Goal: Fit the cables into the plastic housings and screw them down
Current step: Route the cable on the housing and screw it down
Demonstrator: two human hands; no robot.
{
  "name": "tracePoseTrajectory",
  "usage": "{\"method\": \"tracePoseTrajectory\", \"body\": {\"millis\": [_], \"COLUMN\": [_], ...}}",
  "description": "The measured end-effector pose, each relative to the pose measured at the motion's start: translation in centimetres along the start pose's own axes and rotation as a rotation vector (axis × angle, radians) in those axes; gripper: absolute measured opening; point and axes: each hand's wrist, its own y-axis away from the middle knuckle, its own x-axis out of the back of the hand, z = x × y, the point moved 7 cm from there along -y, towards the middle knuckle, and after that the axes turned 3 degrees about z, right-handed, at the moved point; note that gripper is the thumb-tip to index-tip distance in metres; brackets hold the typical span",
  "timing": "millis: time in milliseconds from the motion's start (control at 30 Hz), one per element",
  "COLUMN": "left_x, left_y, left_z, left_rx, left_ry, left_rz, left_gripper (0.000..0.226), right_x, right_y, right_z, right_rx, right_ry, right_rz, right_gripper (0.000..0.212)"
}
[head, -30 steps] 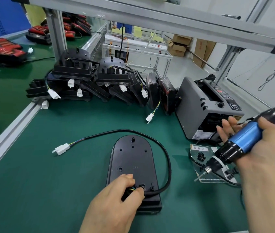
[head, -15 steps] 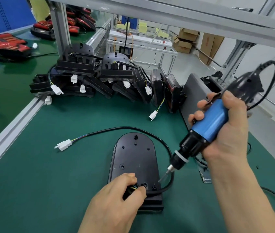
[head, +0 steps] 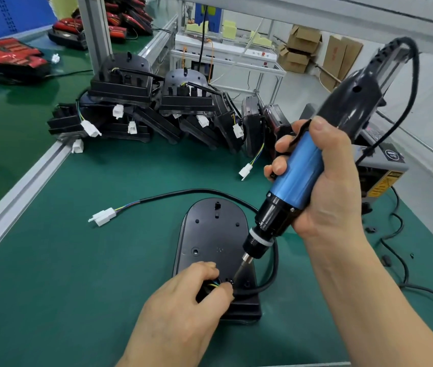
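Nearest, the left hand (head: 183, 313) lies on the near end of the plastic housing (head: 215, 242). Its fingers (head: 207, 268) are curled, pinching the cable (head: 273, 263) where its coloured wires enter the housing's opening. Just beyond the thumb tip, the bit of the electric screwdriver (head: 300, 178) slants down to a small hole beside those wires. Whether a screw sits on the bit I cannot tell; it is too small and dark. Up and to the right of the pinching fingers, the right hand (head: 331, 192) is wrapped round the blue barrel, fingers clamped on it.

The step looks to be driving the screw that fixes the cable. To do it well, the tool should probably come more upright, so the bit meets the hole squarely. The wires need holding clear of the screw, with the fingertips just off the bit. Firm downward pressure before the trigger should keep the housing flat on the table (head: 51, 274).

Away from the fingers, the cable loops round the housing's right side and past its far end to a white connector (head: 102, 216) lying to the left. Well beyond lies a heap of other housings (head: 136, 102).
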Motion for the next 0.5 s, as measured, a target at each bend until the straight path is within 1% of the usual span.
{"method": "tracePoseTrajectory", "body": {"millis": [67, 167, 200, 267, 300, 333, 367, 400, 433, 467, 500], "left_x": [0.0, 0.0, 0.2, 0.0, -0.4, -0.5, -0.4, -0.1, -0.6, -0.8, -0.3], "left_y": [-0.1, 0.0, 0.1, 0.1, 0.2, 0.1, 0.2, 0.6, 0.5, 0.1, 0.1], "left_z": [-0.4, 0.4, 0.5, 0.5, 0.0, -0.4, -0.7, -0.9, -0.6, -0.4, 0.1], "left_rx": [0.043, -0.088, -0.101, -0.109, -0.051, 0.008, 0.005, 0.034, -0.021, -0.041, -0.083], "left_ry": [0.067, -0.084, -0.12, -0.096, 0.014, 0.11, 0.133, 0.103, 0.067, 0.025, -0.022], "left_rz": [0.006, 0.058, 0.094, 0.05, 0.007, 0.008, 0.109, 0.154, 0.075, -0.014, 0.036], "left_gripper": [0.022, 0.023, 0.023, 0.023, 0.026, 0.034, 0.044, 0.049, 0.044, 0.033, 0.024], "right_x": [-0.3, -0.7, -0.8, -1.0, -1.1, -1.1, -1.2, -1.3, -1.4, -1.5, -1.5], "right_y": [0.1, 0.2, 0.2, 0.1, 0.1, 0.1, 0.1, 0.1, 0.1, 0.1, 0.2], "right_z": [0.0, -0.1, -0.1, -0.1, -0.1, -0.1, -0.1, -0.1, -0.1, -0.1, -0.1], "right_rx": [0.0, 0.004, 0.004, 0.001, 0.0, 0.0, 0.0, 0.0, 0.001, 0.003, 0.006], "right_ry": [0.006, 0.022, 0.029, 0.034, 0.037, 0.04, 0.044, 0.046, 0.049, 0.051, 0.054], "right_rz": [-0.017, -0.038, -0.041, -0.044, -0.044, -0.043, -0.044, -0.048, -0.055, -0.062, -0.069], "right_gripper": [0.042, 0.041, 0.041, 0.038, 0.035, 0.031, 0.029, 0.027, 0.025, 0.023, 0.023]}}
